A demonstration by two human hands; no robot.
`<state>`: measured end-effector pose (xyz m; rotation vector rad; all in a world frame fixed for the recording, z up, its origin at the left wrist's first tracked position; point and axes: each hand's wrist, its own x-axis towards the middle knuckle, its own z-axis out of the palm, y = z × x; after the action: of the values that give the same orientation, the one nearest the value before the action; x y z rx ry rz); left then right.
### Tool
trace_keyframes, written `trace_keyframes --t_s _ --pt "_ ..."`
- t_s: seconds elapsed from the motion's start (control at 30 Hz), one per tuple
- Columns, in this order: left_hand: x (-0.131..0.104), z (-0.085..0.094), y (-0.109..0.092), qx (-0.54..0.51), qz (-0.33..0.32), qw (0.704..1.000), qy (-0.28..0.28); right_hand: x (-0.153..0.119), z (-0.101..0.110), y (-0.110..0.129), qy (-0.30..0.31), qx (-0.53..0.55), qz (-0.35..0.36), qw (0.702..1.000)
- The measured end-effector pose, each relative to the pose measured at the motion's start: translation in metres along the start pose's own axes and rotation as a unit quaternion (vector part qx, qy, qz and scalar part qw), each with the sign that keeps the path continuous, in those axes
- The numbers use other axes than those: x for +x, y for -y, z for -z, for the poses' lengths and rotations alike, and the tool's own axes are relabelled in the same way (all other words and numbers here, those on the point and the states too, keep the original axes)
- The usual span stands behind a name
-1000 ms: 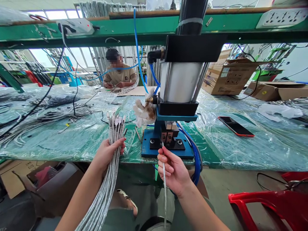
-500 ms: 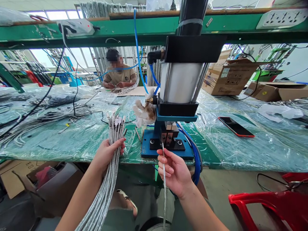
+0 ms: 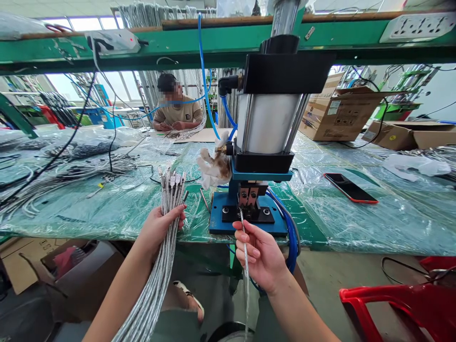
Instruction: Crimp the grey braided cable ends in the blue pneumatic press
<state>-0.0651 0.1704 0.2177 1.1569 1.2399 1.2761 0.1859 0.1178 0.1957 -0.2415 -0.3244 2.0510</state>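
My left hand (image 3: 164, 228) is closed around a bundle of silver braided cables (image 3: 156, 280), whose metal connector ends (image 3: 173, 180) point up above the thumb. The bundle hangs down past my forearm. Between thumb and fingers of my right hand (image 3: 258, 254) is a single silver braided cable (image 3: 246, 285). Its upper end reaches the tooling at the foot of the pneumatic press (image 3: 267, 123); the exact seat of the tip is too small to tell. The press's upper die block (image 3: 248, 194) stands above the black base fixture (image 3: 265, 217).
A phone (image 3: 351, 188) lies right of the press on the plastic-covered bench (image 3: 313, 218). More cables (image 3: 81, 175) are heaped at left. Cardboard boxes (image 3: 331, 116) stand at back right. Another person (image 3: 178, 111) sits across the bench. A red stool (image 3: 388, 299) is at lower right.
The press's upper die block has shifted, and a bright rod now shows at the cylinder's top where a black sleeve was. My right hand's cable swings slightly rightward at its lower end.
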Motion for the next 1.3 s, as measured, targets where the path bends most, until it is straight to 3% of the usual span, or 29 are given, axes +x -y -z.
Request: trace_keyframes --t_s 0.27,0.37,0.5,0.7,1.1,1.3 --pt "0.000 0.000 -0.002 0.001 -0.001 1.000 0.003 -0.008 -0.006 0.001 -0.019 -0.039 -0.001 0.999" --pt "-0.001 -0.001 -0.002 0.005 -0.002 1.000 0.001 -0.016 -0.008 -0.007 -0.059 -0.081 0.002 0.995" --pt "-0.001 -0.001 -0.003 0.000 0.003 1.000 -0.002 -0.026 -0.005 -0.017 -0.140 -0.150 0.056 0.977" --pt "0.000 -0.002 -0.004 -0.004 0.004 1.000 0.002 -0.021 -0.010 -0.015 -0.170 -0.225 0.088 0.955" --pt "0.000 -0.002 -0.002 -0.006 0.004 1.000 -0.008 -0.019 -0.038 -0.004 -0.215 -0.076 0.052 0.972" --pt "-0.001 -0.003 -0.004 -0.004 0.008 1.000 -0.007 -0.007 -0.041 0.001 -0.216 -0.059 0.050 0.973"
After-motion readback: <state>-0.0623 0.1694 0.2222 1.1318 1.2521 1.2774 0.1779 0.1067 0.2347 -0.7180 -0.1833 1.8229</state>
